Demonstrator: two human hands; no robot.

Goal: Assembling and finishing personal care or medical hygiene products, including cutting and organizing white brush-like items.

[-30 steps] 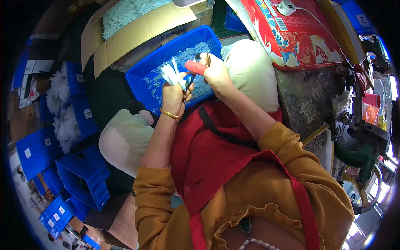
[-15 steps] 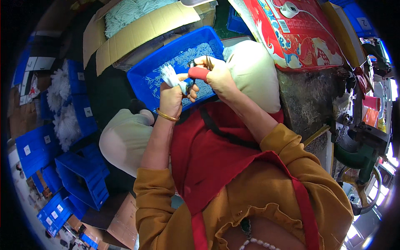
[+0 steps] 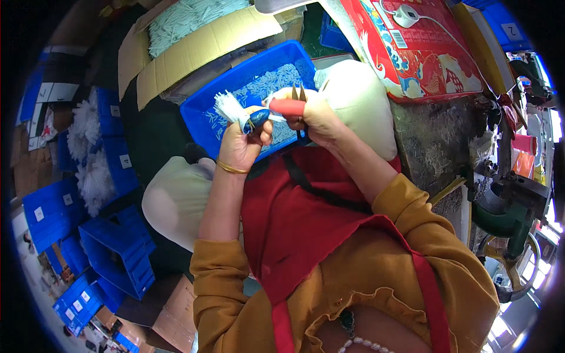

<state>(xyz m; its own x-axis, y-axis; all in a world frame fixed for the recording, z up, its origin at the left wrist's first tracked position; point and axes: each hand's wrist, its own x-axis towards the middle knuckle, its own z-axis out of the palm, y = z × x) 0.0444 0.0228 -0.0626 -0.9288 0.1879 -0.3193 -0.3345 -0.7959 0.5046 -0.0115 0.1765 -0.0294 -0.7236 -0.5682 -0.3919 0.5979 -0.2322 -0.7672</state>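
Note:
My left hand (image 3: 238, 144) is closed round a bundle of thin white plastic strips (image 3: 228, 107), their ends fanned out above the fist. A blue cover (image 3: 256, 119) sits at its thumb. Close beside it, my right hand (image 3: 321, 120) grips a dark tool with two pointed tips (image 3: 298, 94); its kind is partly hidden by the fingers. A red sleeve (image 3: 287, 107) covers the right thumb, which reaches toward the left hand. White strip ends show between the two hands. Both hands are above a blue bin (image 3: 197, 126) scattered with short white pieces (image 3: 285, 76).
An open cardboard box (image 3: 206, 50) of long white strips stands beyond the bin. At right, a red patterned box (image 3: 424, 59) lies on a worn bench (image 3: 426, 126) with a green clamp-like machine (image 3: 503, 212). Blue bins (image 3: 118, 253) and white bundles (image 3: 94, 176) are at left.
The dark tool's two tips now stand apart and show more plainly above my right hand. My left hand has turned, so the blue cover faces up and the white bundle tilts further left.

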